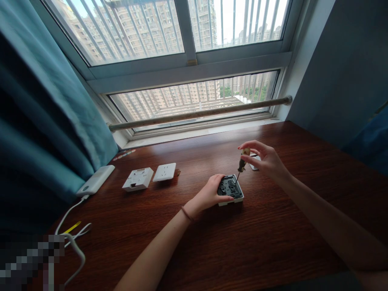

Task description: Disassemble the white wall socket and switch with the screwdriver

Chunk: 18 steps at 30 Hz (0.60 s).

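On the dark wooden table, my left hand (209, 190) grips the left side of a wall socket (229, 186), its black inner face up in a white box. Above it, my right hand (263, 158) pinches the handle of a screwdriver (241, 163) between thumb and fingers. The shaft points down, its tip at the right part of the socket's black face; whether it sits in a screw is too small to tell. Partly behind my right hand lies a small white piece (254, 166).
To the left lie a white box (138, 179), a white socket faceplate (164, 172) and a few small brass-coloured screws (178, 172). Farther left is a white power bank (95, 180) with a white cable (67, 212). A blue curtain (54, 89) hangs beside the barred window.
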Tool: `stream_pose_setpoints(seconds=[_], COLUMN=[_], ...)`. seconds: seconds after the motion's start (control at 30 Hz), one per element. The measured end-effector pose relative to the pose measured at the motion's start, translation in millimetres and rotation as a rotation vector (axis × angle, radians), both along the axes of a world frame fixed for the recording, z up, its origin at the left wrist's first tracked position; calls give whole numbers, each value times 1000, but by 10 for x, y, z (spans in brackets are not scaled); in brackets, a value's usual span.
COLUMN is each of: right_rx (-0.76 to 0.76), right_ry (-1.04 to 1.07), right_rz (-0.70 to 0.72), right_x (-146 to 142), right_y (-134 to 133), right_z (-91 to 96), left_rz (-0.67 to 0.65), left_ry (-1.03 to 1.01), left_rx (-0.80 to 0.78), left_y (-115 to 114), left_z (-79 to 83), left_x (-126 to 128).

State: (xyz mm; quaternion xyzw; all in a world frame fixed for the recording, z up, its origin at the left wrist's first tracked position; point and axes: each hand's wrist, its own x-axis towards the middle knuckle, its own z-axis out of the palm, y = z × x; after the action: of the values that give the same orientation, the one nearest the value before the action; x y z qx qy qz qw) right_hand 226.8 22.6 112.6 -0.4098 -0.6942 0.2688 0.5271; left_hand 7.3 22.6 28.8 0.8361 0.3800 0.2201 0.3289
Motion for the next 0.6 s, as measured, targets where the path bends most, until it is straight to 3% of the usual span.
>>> stream_pose_setpoints(seconds=[0.13, 0.3, 0.5, 0.6], right_rx=[47, 5, 58, 42], right_ry=[-22, 16, 5, 15], right_rz=[-87, 52, -112, -54], right_x=[2, -4, -23, -19], right_y=[4, -1, 32, 21], right_z=[-9, -4, -76, -56], left_rz=[-5, -5, -7, -5], left_ry=[2, 0, -3, 0], left_rx=[7, 5, -2, -4], left_y=[3, 8, 5, 6], left_z=[-1, -12, 6, 3], left_x=[-4, -5, 7, 5])
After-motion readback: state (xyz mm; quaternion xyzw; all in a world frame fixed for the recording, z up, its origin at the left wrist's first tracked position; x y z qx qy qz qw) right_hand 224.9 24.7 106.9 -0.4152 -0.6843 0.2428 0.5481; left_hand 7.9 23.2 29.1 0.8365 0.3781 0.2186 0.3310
